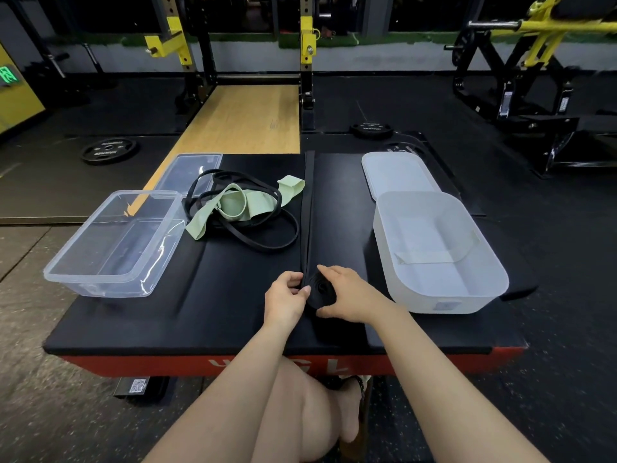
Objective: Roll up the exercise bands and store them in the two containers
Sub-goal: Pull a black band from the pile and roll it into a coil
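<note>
- Lying between both hands near the front edge of the black padded platform is the rolled end of a wide black band, a tight coil standing on its edge.
- The unrolled rest of that band runs straight away from the coil, up the middle of the platform to its far edge.
- The left hand sits just left of the coil, thumb and fingertips curled and pinching the strip where it meets the roll.
- The right hand cups the coil from the right, index finger arched over its top and thumb tucked under its near side, gripping it.
- Both forearms reach forward from the bottom of the view, wrists low over the pad.
- A loose heap of a pale green band and thin black loop bands lies left of the strip.
- The clear container stands at the left edge, the white container at the right; each has its lid behind it.
</note>
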